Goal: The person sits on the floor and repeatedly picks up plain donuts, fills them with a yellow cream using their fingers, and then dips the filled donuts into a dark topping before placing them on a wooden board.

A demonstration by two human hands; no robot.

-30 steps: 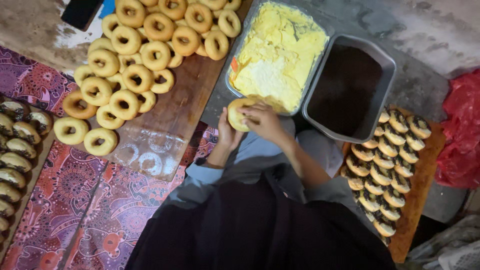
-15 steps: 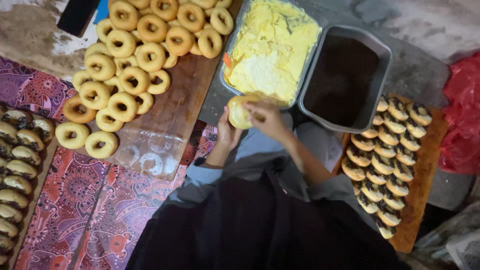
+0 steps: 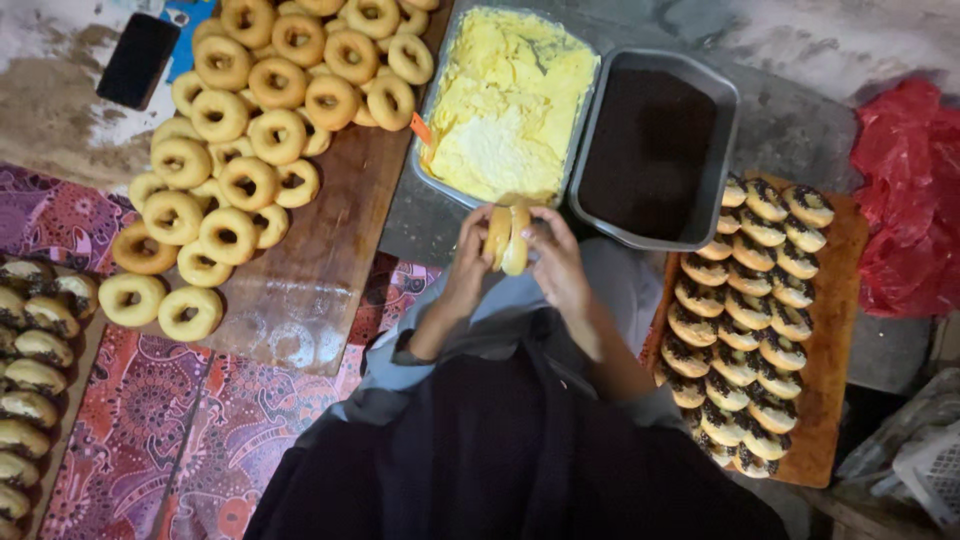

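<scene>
Both of my hands hold one split doughnut (image 3: 507,238) on edge, just in front of the two metal trays. My left hand (image 3: 470,255) grips its left half and my right hand (image 3: 556,260) presses its right half. The nearer tray (image 3: 438,110) is filled with yellow cream. The tray (image 3: 722,150) to its right holds dark chocolate sprinkles. Plain ring doughnuts (image 3: 250,140) are piled on a wooden board (image 3: 320,270) to my left.
Filled doughnuts with dark sprinkles (image 3: 745,320) lie in rows on a wooden board (image 3: 835,370) at my right, and more (image 3: 30,380) along the left edge. A black phone (image 3: 138,60) lies top left. A red plastic bag (image 3: 910,200) sits far right. A patterned cloth (image 3: 150,440) covers the floor.
The doughnut has been turned from flat to on edge between my hands, and my hands have shifted slightly away from the cream tray.
</scene>
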